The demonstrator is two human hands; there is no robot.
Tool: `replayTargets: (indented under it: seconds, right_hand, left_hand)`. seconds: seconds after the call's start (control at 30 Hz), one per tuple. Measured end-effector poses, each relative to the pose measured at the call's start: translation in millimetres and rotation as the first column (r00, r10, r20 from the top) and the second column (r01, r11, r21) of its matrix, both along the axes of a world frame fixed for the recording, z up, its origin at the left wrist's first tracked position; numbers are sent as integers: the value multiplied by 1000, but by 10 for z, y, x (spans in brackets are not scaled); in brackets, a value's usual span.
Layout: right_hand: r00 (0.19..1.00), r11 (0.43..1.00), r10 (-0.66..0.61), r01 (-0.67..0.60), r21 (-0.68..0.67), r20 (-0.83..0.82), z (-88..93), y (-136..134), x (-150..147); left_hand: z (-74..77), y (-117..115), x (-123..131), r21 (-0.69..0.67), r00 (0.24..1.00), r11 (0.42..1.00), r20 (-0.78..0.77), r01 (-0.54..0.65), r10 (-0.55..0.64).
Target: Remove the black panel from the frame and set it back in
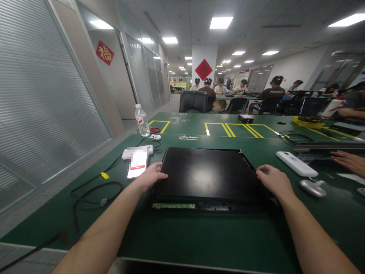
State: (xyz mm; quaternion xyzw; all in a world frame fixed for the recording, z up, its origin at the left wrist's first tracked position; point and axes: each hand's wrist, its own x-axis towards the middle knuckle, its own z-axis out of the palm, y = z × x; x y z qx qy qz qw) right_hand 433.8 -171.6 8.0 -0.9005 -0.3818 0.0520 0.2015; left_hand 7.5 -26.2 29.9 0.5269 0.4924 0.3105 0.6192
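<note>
Your left hand grasps the left edge of a dark screen, its thumb showing on top while the tips of the other fingers are lost behind the edge. Your right hand pinches the opposite edge, fingers bent; what its lower fingers touch is hidden from you by the hand itself. The screen lies in front of you over the bench, above a black frame. Most of that frame is covered, and black against black makes the border between the two hard to follow; you cannot tell whether the screen touches it all round. Along the near side, a green circuit board shows as a narrow strip.

Just beyond your left hand, a phone overlaps a white case, and part of its display is blurred out. The red scissors are partly hidden by the bottle. To your right lie a white power bank and a silver mouse. Farther over, a co-worker's hand is cut off by the picture's edge.
</note>
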Motion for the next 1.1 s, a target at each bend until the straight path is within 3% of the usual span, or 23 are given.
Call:
replayTargets:
  seconds: [0.3, 0.53, 0.8, 1.1]
  right_hand:
    - [998, 1000, 15, -13, -22, 67, -8, 3, -2]
    - [995, 997, 19, -12, -74, 98, 32, 0, -67]
    - [991, 994, 61, -49, -101, 119, 49, -12, -63]
    - [993, 998, 33, -27, -54, 115, 19, -3, -41]
  left_hand:
    - [-68, 33, -1, -16, 998, 998, 33, -59, 60]
    - [-47, 28, 60, -79, 986, 984, 22, -162, 164]
    - [-25, 21, 81, -86, 976, 978, 89, -193, 200]
    - [-130, 64, 158, 73, 944, 941, 1, -330, 331]
